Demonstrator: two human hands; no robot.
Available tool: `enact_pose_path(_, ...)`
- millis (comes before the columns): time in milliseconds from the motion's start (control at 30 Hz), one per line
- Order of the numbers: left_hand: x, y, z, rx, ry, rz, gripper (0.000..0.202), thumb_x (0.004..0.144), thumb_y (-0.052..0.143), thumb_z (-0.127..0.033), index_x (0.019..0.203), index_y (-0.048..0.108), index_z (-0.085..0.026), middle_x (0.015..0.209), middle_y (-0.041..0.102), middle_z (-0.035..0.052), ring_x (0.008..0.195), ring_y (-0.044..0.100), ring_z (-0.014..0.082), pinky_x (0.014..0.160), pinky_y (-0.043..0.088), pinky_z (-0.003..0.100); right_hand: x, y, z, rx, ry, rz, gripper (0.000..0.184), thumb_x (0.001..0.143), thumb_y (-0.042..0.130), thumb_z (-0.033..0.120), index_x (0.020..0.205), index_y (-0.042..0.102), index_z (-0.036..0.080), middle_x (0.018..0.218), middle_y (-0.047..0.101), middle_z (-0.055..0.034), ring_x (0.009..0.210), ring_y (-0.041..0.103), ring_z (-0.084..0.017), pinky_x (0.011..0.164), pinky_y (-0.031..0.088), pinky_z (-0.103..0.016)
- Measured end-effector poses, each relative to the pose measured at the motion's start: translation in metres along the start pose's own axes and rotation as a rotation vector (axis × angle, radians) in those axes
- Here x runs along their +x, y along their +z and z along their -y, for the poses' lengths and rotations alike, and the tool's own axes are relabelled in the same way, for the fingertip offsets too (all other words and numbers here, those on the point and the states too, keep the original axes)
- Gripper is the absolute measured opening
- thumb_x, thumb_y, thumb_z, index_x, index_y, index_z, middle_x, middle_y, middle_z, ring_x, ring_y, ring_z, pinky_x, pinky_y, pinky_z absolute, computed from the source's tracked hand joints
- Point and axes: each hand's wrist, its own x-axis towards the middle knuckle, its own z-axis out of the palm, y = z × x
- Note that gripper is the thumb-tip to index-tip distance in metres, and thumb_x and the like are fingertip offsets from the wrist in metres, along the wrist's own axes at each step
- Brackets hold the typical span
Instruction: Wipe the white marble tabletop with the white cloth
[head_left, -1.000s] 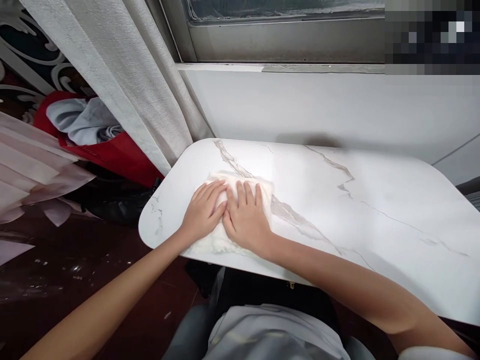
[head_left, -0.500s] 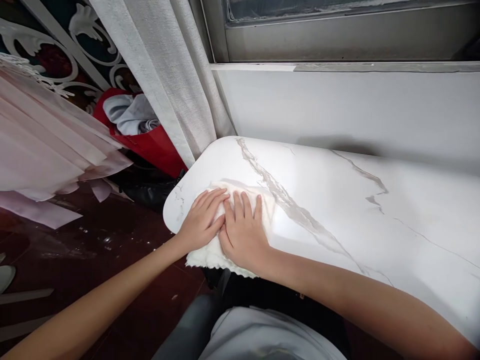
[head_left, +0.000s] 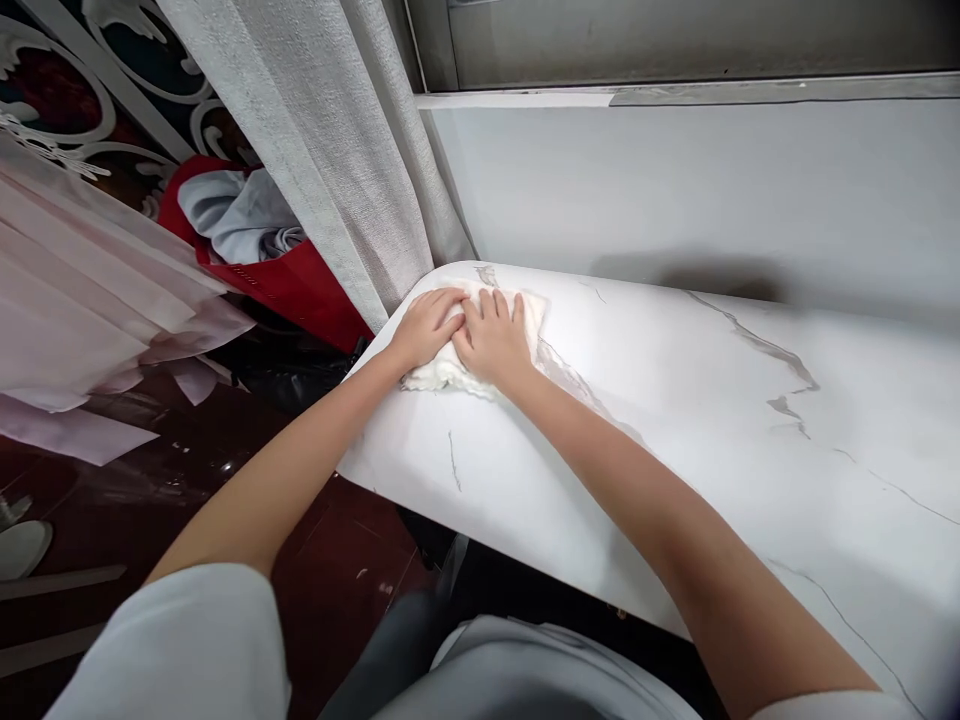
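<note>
A white cloth (head_left: pixel 446 377) with a ruffled near edge lies spread on the white marble-patterned table (head_left: pixel 675 400), close to its far left rounded corner. My left hand (head_left: pixel 426 328) rests flat on the left part of the cloth, fingers stretched out and close together. Beside it my right hand (head_left: pixel 495 338) presses down on the cloth with its fingers spread. The left fingertips meet the right thumb and index finger. Neither hand is closed round the cloth; part of it is hidden under the palms.
A light curtain (head_left: pixel 352 150) hangs against the table's left corner. Behind the table are a white wall panel (head_left: pixel 637 180) and a window frame (head_left: pixel 675 40). To the left stand a red bag (head_left: pixel 292 290) with folded grey cloth and a pink draped fabric (head_left: pixel 97 270).
Both hands have slid the cloth away from my body, from the table's near edge toward the far left corner. My arms are stretched further out, and the view has shifted slightly.
</note>
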Motion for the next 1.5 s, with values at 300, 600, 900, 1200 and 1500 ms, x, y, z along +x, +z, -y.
enact_pose_path(300,0.066,0.013,0.031,0.023,0.026,0.086,0.041,0.092,0.037,-0.034,0.127,0.054,-0.020,0.136,0.057,0.0068,0.129,0.048,0.0243,0.112,0.030,0.042,0.056,0.017,-0.029,-0.023,0.129,-0.099,0.047,0.093,0.037,0.028,0.129,0.053,0.003,0.137,0.049,-0.0246,0.135,0.036,-0.036,0.115,0.015,-0.056)
enact_pose_path(600,0.091,0.014,0.053,0.045,0.042,0.131,0.041,0.095,0.033,-0.033,0.129,0.051,-0.019,0.139,0.055,0.0083,0.130,0.045,0.0243,0.112,0.028,0.042,0.088,0.028,-0.035,-0.045,0.125,-0.108,0.046,0.093,0.037,0.027,0.128,0.054,0.002,0.133,0.053,-0.0236,0.130,0.040,-0.037,0.113,0.016,-0.058)
enact_pose_path(900,0.085,0.013,0.051,0.052,0.038,0.120,0.042,0.096,0.032,-0.032,0.131,0.051,-0.019,0.141,0.053,0.0078,0.131,0.044,0.0243,0.113,0.026,0.042,0.087,0.029,-0.033,-0.052,0.122,-0.052,0.049,0.095,0.036,0.027,0.135,0.050,0.002,0.143,0.045,-0.0252,0.137,0.033,-0.037,0.115,0.013,-0.058)
enact_pose_path(1200,0.043,-0.001,0.057,0.058,0.084,0.111,0.046,0.095,0.032,-0.038,0.134,0.049,-0.020,0.142,0.053,0.0076,0.133,0.043,0.0237,0.116,0.025,0.042,0.052,0.027,0.003,-0.024,0.109,-0.050,0.054,0.094,0.039,0.028,0.140,0.045,0.001,0.148,0.040,-0.0274,0.141,0.030,-0.038,0.115,0.011,-0.059)
enact_pose_path(1500,-0.033,-0.033,0.037,0.074,0.084,0.166,0.051,0.097,0.026,-0.044,0.137,0.046,-0.019,0.146,0.048,0.0094,0.137,0.040,0.0234,0.118,0.023,0.045,-0.008,0.019,0.058,0.007,0.091,-0.031,0.056,0.097,0.037,0.031,0.144,0.041,0.000,0.150,0.037,-0.0295,0.143,0.028,-0.038,0.116,0.007,-0.061)
